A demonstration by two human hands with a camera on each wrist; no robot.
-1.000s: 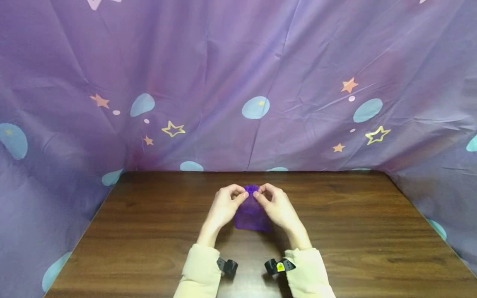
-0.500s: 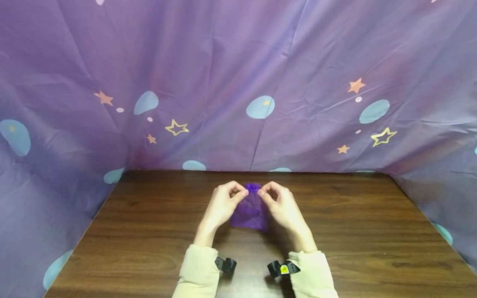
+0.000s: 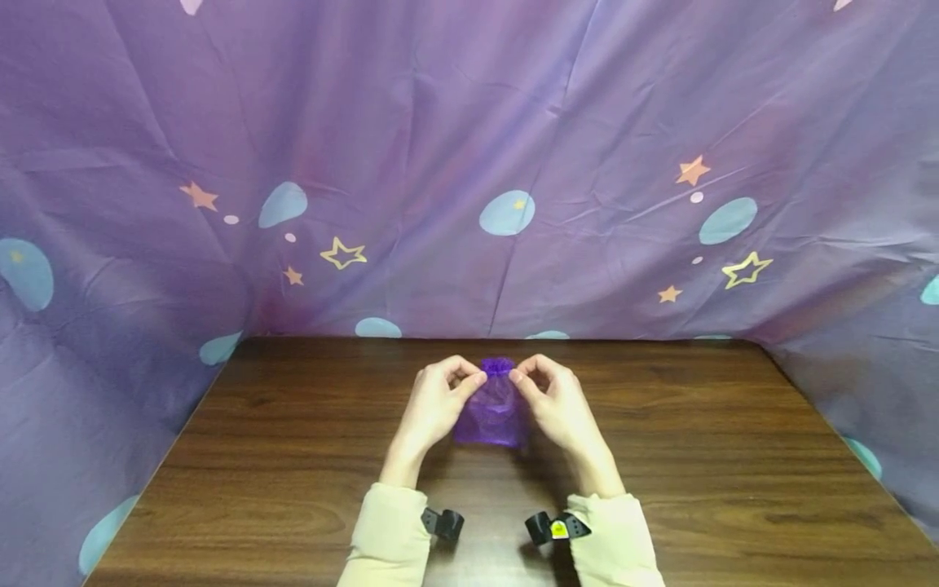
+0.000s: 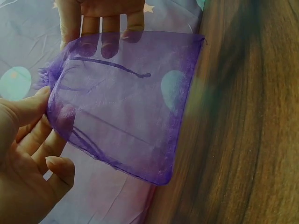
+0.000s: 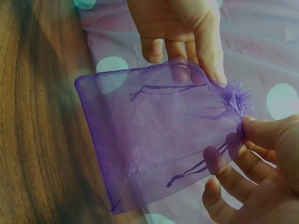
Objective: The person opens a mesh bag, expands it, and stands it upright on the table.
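Note:
A sheer purple drawstring pouch hangs between my two hands, its gathered neck uppermost in the head view. My left hand pinches one side of the neck between thumb and fingers. On the opposite side, my right hand pinches the neck the same way. Through the thin mesh in the left wrist view, the pouch shows no contents. Dark drawstring ends trail along both sides of it in the right wrist view. Other fingers of each hand lie behind the fabric, partly seen through it.
The brown wooden table spreads beneath both hands. A purple curtain printed with stars and blue ovals surrounds its back and sides. Each cream sleeve carries a black wrist camera near the cuff.
Both hands have drawn slightly apart along the neck, and the gathered top shows more between them. The pouch's lower part has swung a little to the left.

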